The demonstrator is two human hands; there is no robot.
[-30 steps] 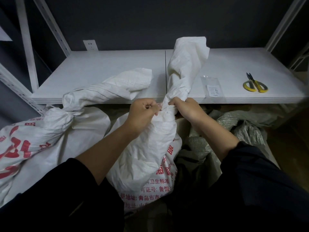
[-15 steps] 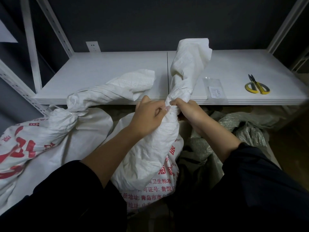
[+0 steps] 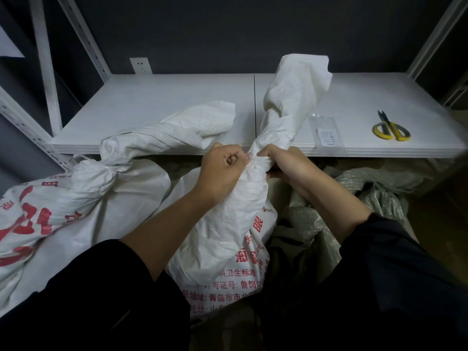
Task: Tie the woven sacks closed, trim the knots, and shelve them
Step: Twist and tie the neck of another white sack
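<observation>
Gripping hard here: the fingers (image 3: 231,157) of my left hand (image 3: 222,168) are curled into a fist and my right hand (image 3: 283,163) is wrapped tight. Both clamp the twisted neck of the middle sack (image 3: 228,224), just below the front edge of the shelf (image 3: 164,105). I can't make out a tie under my knuckles.

Risk, as I judge it: ease either grip and the twist unwinds, the mouth opens, and the tall flap leaning up over the shelf flops down. The woven cloth looks slick, so a loose knot could creep off.

The sack bulges full below the shelf, its contents hidden. A tied sack (image 3: 50,198) lies below the shelf's left end, its tail resting on the shelf edge. Grey-green sacks (image 3: 374,193) slump under the right end, and I can't tell what is in them. The scissors (image 3: 391,127) wait on the shelf's right side, with a clear packet (image 3: 326,133) beside them at the front edge.
</observation>
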